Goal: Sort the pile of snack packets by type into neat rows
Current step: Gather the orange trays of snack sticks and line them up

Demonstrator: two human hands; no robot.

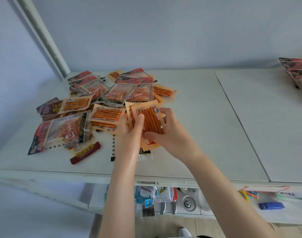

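Observation:
A loose pile of snack packets covers the left half of the white table: orange stick packets, clear packets with red headers, and dark brown ones. My left hand and my right hand together hold a small stack of orange stick packets just above the table, at the pile's right edge. The left thumb lies on the top packet; the right fingers wrap its right side and lower edge. A sorted row of red-header packets lies at the far right.
A dark red stick packet lies near the table's front edge. A seam divides the tabletop. A white pipe runs down the wall corner at the back left. Below the table, a shelf holds bags, cutlery and a blue stapler.

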